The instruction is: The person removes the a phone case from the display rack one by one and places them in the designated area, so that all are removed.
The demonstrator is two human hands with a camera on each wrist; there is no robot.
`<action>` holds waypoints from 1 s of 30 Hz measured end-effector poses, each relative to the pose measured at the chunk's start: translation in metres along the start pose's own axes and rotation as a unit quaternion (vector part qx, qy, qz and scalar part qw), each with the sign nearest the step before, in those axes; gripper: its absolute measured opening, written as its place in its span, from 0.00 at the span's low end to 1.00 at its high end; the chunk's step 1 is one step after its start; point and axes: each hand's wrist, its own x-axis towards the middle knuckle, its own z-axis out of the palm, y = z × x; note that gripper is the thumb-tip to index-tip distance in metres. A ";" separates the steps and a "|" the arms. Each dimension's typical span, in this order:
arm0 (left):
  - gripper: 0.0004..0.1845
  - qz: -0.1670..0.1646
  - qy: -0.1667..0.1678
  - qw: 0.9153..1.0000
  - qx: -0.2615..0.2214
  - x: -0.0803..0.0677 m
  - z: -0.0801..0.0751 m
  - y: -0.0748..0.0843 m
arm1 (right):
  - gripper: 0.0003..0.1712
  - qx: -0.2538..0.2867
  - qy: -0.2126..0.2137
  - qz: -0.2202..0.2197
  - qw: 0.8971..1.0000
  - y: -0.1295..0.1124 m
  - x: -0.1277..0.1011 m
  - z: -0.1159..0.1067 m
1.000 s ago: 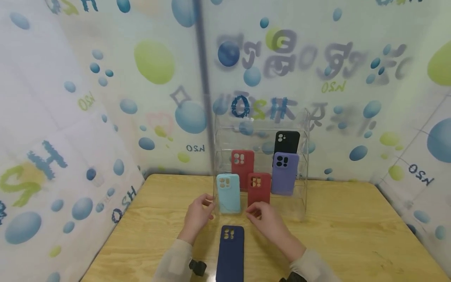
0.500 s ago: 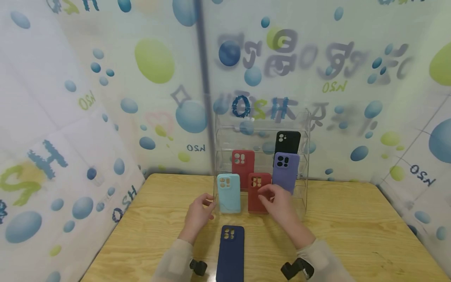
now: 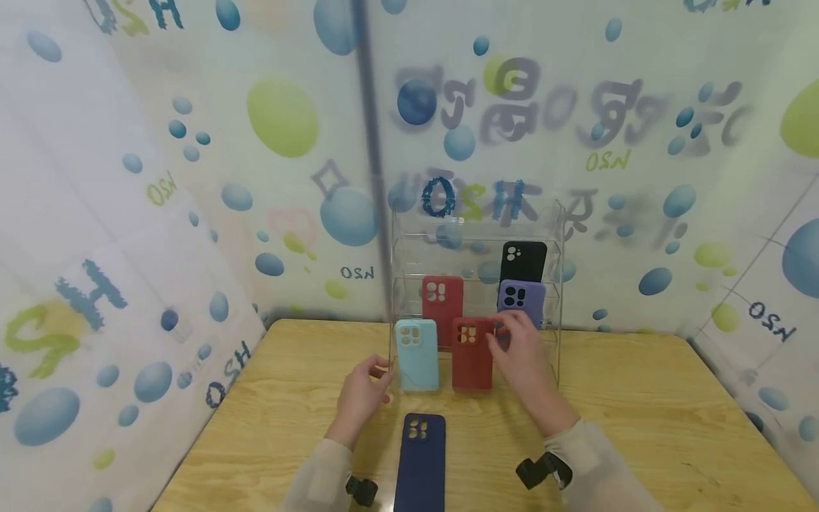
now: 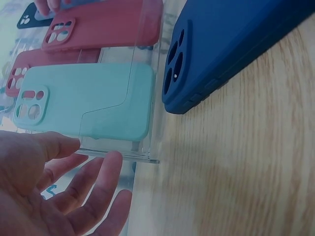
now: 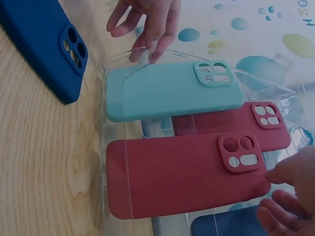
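Note:
At the left side of a clear tiered display rack (image 3: 558, 313), my left hand (image 3: 361, 395) pinches the side edge between thumb and fingers, beside a light blue phone case (image 3: 417, 355). My right hand (image 3: 525, 355) is at the upper right corner of the front red phone case (image 3: 472, 359); in the right wrist view its thumb (image 5: 285, 173) is at that corner, its fingers loosely bent. Behind it stands a purple phone case (image 3: 521, 295), partly covered by the hand. A dark blue phone case (image 3: 420, 462) lies before the rack.
Another red phone case (image 3: 441, 295) stands one tier up behind the light blue one. A black phone case (image 3: 525, 262) sits higher at the right. The wooden table (image 3: 640, 419) meets a bubble-patterned curtain (image 3: 281, 117) at the back.
My right hand has moved up and to the right, from the bottom of the front red phone case to its upper right corner. My left hand has stayed at the rack's edge.

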 end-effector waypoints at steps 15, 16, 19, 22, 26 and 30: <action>0.10 -0.004 -0.006 1.000 -0.001 0.001 0.000 -0.002 | 0.19 -0.019 -0.013 0.001 1.000 0.004 0.001 0.004; 0.10 -0.005 -0.005 1.000 -0.002 0.001 0.000 -0.002 | 0.19 -0.020 -0.014 0.001 1.000 0.004 0.001 0.005; 0.09 -0.004 -0.004 1.000 -0.003 0.001 0.000 -0.002 | 0.20 -0.022 -0.014 0.002 1.000 0.004 0.000 0.005; 0.09 -0.003 -0.002 1.000 -0.003 0.001 0.000 -0.002 | 0.20 -0.023 -0.011 0.003 1.000 0.006 0.000 0.007; 0.09 -0.005 0.000 1.000 -0.001 0.001 0.001 -0.002 | 0.20 -0.022 -0.006 -0.001 1.000 0.007 -0.001 0.008; 0.09 -0.006 0.000 1.000 0.000 0.001 0.001 -0.002 | 0.18 -0.019 -0.001 -0.002 1.000 0.008 -0.002 0.008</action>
